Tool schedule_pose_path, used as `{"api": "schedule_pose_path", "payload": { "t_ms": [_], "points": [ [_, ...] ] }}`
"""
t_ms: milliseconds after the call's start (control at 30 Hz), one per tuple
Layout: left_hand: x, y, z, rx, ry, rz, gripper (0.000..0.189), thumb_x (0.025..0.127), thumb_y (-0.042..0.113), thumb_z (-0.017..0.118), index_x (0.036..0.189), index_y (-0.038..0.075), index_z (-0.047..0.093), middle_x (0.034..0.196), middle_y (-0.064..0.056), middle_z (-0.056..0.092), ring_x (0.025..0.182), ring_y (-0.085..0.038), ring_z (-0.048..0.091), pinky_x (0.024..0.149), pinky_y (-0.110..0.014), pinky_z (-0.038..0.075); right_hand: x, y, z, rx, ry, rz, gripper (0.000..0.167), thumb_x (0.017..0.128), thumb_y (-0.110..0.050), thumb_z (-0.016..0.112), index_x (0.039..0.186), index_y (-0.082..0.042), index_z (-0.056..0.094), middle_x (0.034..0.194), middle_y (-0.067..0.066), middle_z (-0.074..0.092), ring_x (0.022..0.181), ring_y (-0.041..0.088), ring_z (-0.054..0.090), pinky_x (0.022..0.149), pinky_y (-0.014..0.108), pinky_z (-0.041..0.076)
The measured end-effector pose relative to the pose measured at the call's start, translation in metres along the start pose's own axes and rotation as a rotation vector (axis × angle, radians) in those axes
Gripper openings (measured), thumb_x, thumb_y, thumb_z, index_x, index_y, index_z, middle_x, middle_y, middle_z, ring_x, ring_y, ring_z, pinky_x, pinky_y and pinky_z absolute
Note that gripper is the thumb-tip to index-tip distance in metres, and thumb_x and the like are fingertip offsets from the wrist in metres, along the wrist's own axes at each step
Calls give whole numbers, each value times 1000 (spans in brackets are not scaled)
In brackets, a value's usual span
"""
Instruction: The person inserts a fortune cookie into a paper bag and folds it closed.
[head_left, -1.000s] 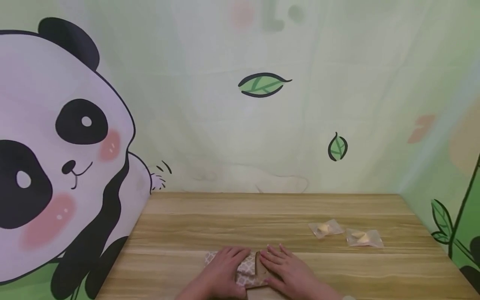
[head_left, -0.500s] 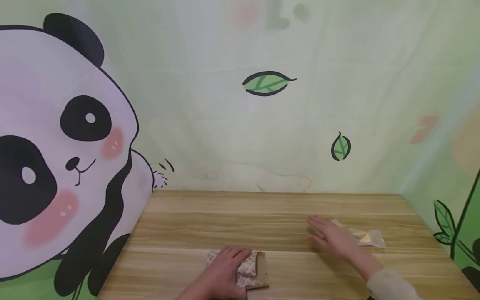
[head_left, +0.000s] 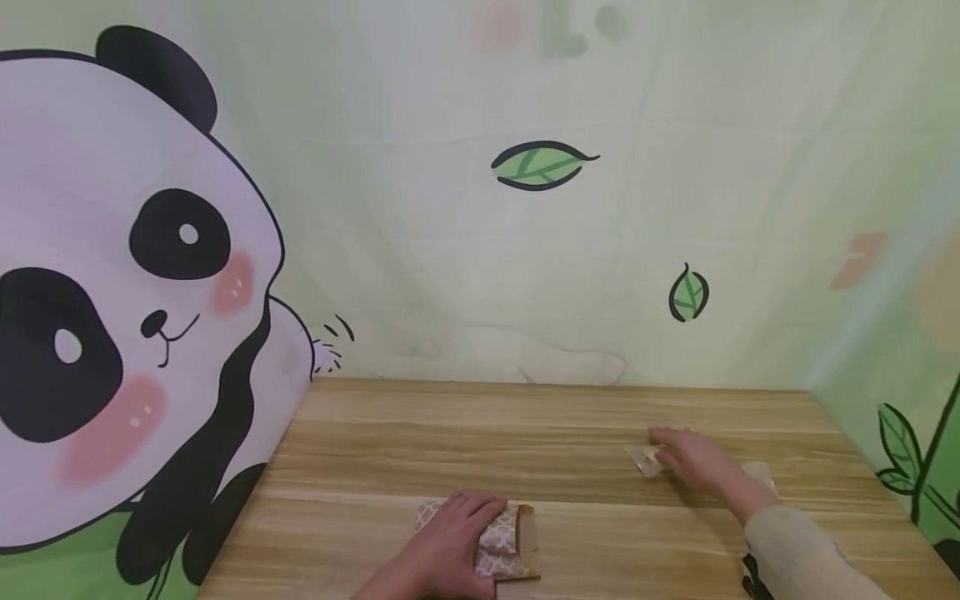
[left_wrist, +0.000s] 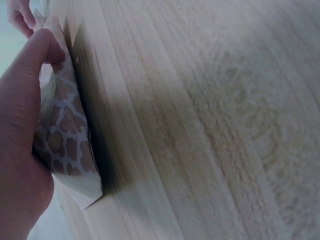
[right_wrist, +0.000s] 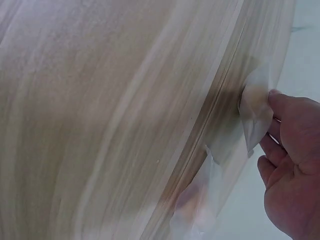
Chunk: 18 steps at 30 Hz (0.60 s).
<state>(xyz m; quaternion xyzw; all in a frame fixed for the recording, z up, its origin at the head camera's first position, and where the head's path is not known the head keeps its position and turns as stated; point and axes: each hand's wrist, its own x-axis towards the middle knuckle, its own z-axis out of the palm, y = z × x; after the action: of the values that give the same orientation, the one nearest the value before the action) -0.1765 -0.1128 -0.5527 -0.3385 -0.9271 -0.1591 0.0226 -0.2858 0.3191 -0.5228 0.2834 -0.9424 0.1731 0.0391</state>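
My left hand (head_left: 450, 546) holds a brown paper bag (head_left: 501, 533) with a white lattice print flat on the table. Its thumb lies along the bag's near side, seen in the left wrist view; the bag's brown mouth faces right. Farther back, my right hand (head_left: 697, 462) is at a small clear packet (head_left: 645, 460) with a yellowish folded piece inside, like a wrapped fortune cookie. In the right wrist view, thumb and fingers pinch this packet (right_wrist: 256, 107) at its edge. A second similar packet (right_wrist: 197, 205) lies beside it, mostly hidden by the forearm in the head view.
The wood-grain table (head_left: 360, 467) ends at the back against a pale green cloth backdrop (head_left: 420, 208) with a printed panda (head_left: 187, 333) and leaves. A light sleeve (head_left: 806, 550) covers the right forearm, with a dark strap at the wrist.
My right hand has left the bag's open end, moved right and away across the table to the clear packets, and taken hold of one. My left hand stays on the bag.
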Motion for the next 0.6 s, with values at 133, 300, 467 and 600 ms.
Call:
{"api": "schedule_pose_path", "payload": {
  "t_ms": [133, 300, 467, 600],
  "points": [
    [0, 0, 0, -13, -26, -12, 101, 67, 42, 86, 156, 11, 52, 150, -2, 59, 137, -22, 55, 123, -55, 39, -2, 2, 0, 18, -50, 70, 36, 102, -11, 69, 128, 13, 68, 126, 32, 70, 117, 54, 66, 102, 68, 52],
    [0, 0, -2, -35, -61, -27, 100, 69, 40, 86, 158, 12, 50, 153, -3, 57, 142, -23, 53, 125, -55, 36, -5, 0, -2, 52, -73, 175, 36, 101, -20, 73, 123, 9, 73, 120, 27, 74, 113, 49, 69, 99, 65, 54],
    [0, 1, 0, 23, -29, -13, 102, 65, 42, 86, 156, 10, 52, 150, -4, 59, 139, -24, 55, 124, -53, 38, -5, 0, -4, 108, -98, 254, 36, 98, -29, 77, 112, 3, 77, 108, 17, 76, 102, 37, 72, 91, 59, 59],
    [0, 1, 0, 28, -24, -8, 103, 65, 43, 86, 155, 9, 52, 149, -4, 60, 137, -25, 56, 124, -52, 38, -9, -4, -7, 165, -120, 275, 30, 102, -33, 73, 103, -3, 80, 95, 4, 76, 86, 21, 68, 79, 46, 60]
  ]
}}
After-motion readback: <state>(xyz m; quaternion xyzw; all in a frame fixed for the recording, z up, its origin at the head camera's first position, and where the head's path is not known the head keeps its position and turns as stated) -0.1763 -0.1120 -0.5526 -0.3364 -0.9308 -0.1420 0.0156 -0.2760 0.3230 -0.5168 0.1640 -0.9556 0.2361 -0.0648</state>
